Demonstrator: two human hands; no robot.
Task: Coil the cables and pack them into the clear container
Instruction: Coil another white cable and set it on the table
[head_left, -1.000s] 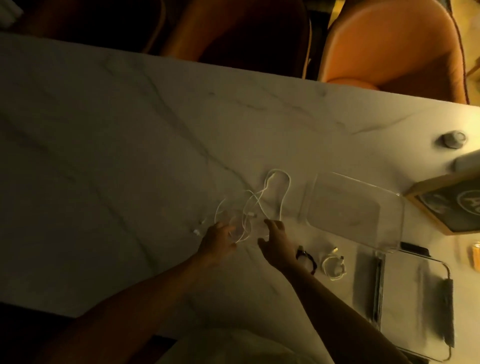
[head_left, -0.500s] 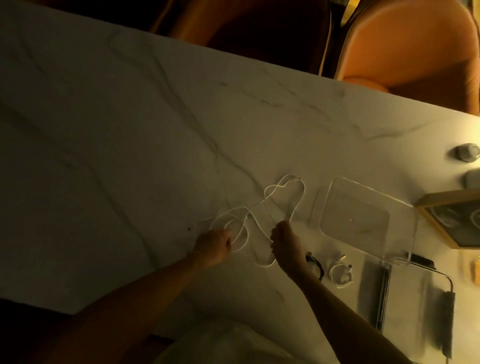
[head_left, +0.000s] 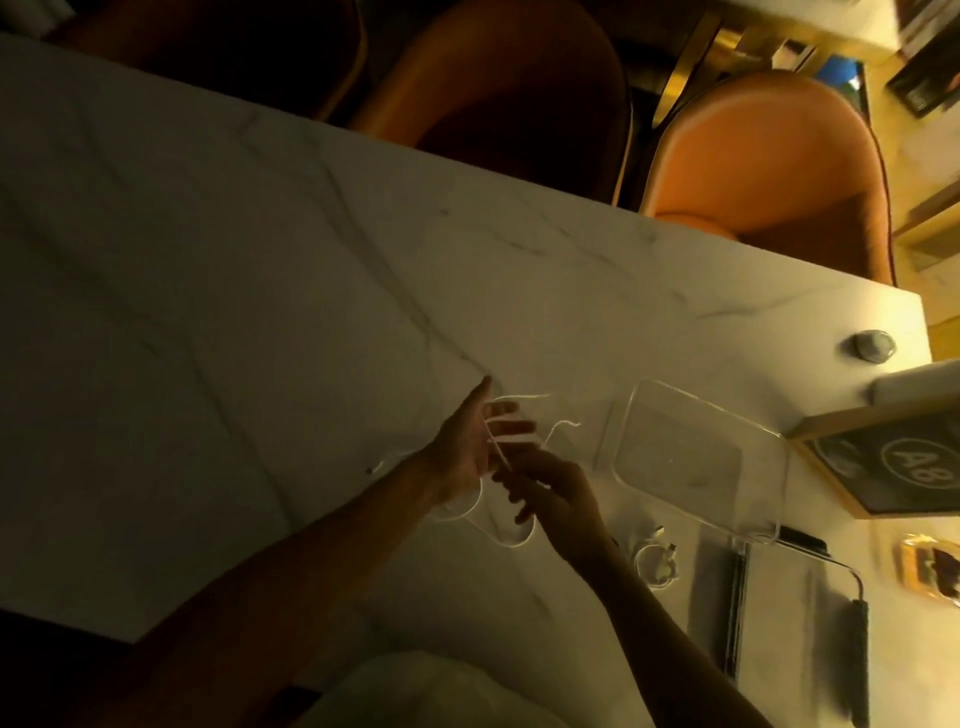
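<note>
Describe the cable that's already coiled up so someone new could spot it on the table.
Start at the clear container on the marble table. Just off its near corner, beside the right hand wrist, lies a small coiled white cable. Unlike the long white cable strung between the hands, it sits wound up and untouched.

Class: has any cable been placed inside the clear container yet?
No, the clear container holds nothing; the small coiled cable lies on the table beside it.

The left hand (head_left: 470, 441) is raised above the table with palm turned up and fingers spread straight, thumb pointing away; the right hand (head_left: 553, 491) sits just beside it, fingers curled in a pinch; both forearms are bare.
</note>
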